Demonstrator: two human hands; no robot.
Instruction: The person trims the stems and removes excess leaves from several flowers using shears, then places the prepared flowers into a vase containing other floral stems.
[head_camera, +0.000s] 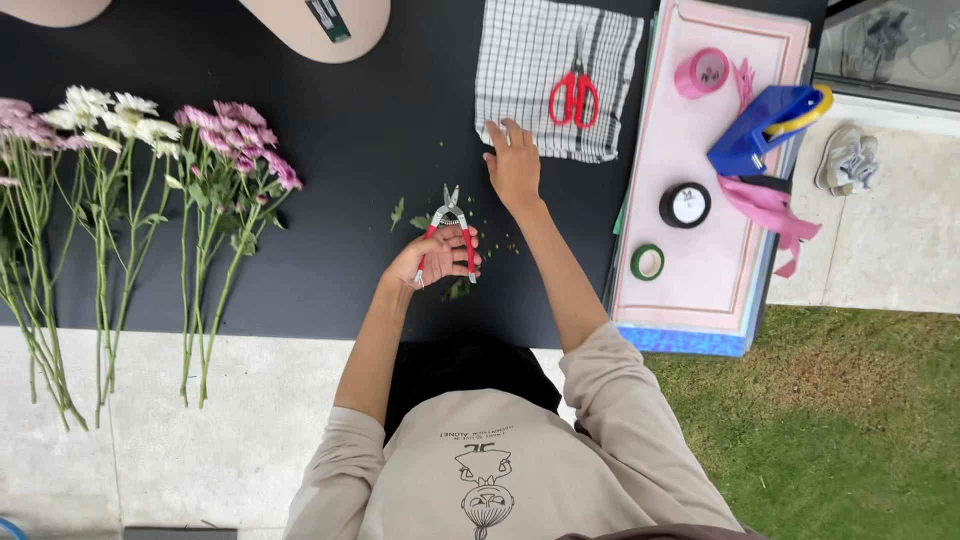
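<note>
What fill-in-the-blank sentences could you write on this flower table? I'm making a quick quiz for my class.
1. The left hand holds red-handled ____.
2. The right hand touches the edge of the checked ____.
3. On that cloth lie red ____.
4. The green tape roll rests on a ____ board.

Missing words: pruners; cloth; scissors; pink
</note>
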